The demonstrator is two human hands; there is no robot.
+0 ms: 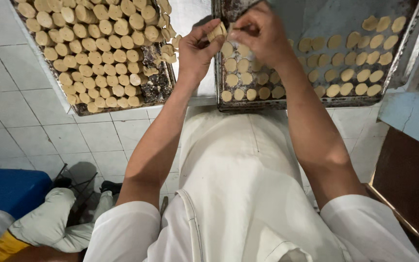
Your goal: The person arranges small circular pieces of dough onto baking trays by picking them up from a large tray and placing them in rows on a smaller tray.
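- Left hand (195,51): grip pinched on a dough piece (217,32).
- Right hand (260,31): fingers curled together above the baking tray (292,103), contents unclear.
- Stacked dough tray (158,87) at left.

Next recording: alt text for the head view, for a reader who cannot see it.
Left hand holds a small tan dough cylinder that the right hand also touches, above a dark metal baking tray of flat round dough discs. Left of it, another tray is stacked with dough cylinders.
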